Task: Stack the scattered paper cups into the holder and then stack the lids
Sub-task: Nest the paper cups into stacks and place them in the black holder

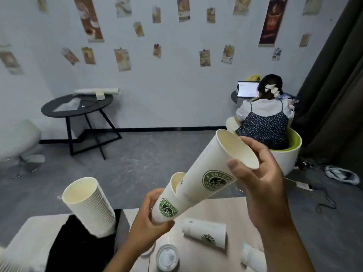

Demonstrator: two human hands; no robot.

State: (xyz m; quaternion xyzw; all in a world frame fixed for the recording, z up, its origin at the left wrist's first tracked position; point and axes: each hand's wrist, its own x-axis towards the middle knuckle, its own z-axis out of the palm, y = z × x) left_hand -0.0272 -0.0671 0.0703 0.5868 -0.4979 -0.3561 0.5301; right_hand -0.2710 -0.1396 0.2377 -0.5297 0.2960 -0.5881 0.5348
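A pale wooden tabletop (231, 211) stands over grey floor. Above its far edge, the left hand (149, 222) grips one paper cup (167, 205); the right hand (261, 185) pinches the larger cup (208, 173), its base entering it.

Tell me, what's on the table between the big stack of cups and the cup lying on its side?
In the head view, the left hand sits between the stack of cups and the lying cup, gripping a cup. A lid lies lower down.
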